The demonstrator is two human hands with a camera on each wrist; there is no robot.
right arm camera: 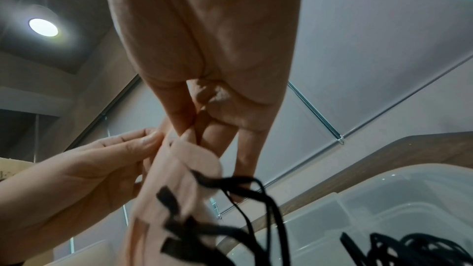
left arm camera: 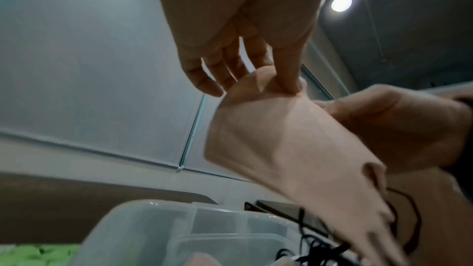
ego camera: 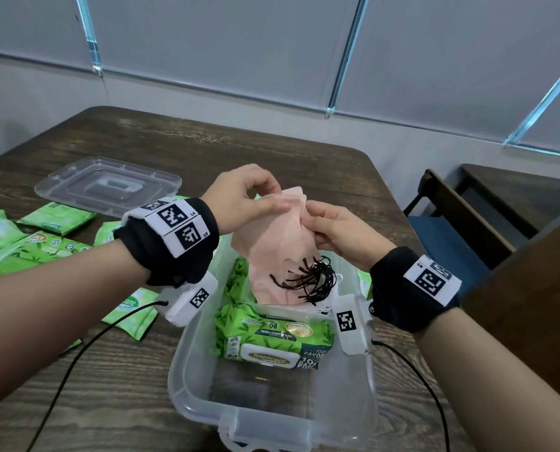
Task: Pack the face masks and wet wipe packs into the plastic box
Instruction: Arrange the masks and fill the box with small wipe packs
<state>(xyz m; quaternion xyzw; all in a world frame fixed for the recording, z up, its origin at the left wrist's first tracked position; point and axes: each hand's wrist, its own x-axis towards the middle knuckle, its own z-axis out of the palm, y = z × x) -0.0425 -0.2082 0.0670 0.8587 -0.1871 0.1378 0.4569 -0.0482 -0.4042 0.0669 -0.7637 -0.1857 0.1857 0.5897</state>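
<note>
**A:** which step is this? Both hands look busy over the plastic box [ego camera: 206, 380].

**B:** Mask step, I'd say. Left hand [ego camera: 239, 197] and right hand [ego camera: 334, 230] each pinch the top of the peach face masks [ego camera: 272, 249], black loops dangling just above the big wipe pack [ego camera: 272, 337] inside. Next: lower them in flat. Small packs [ego camera: 60, 216] wait on the counter [ego camera: 239, 141], left of the box.

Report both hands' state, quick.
Left hand: pinching the top edge of the pink face masks.
Right hand: gripping the same stack of masks from its right side, above the plastic box.
</note>
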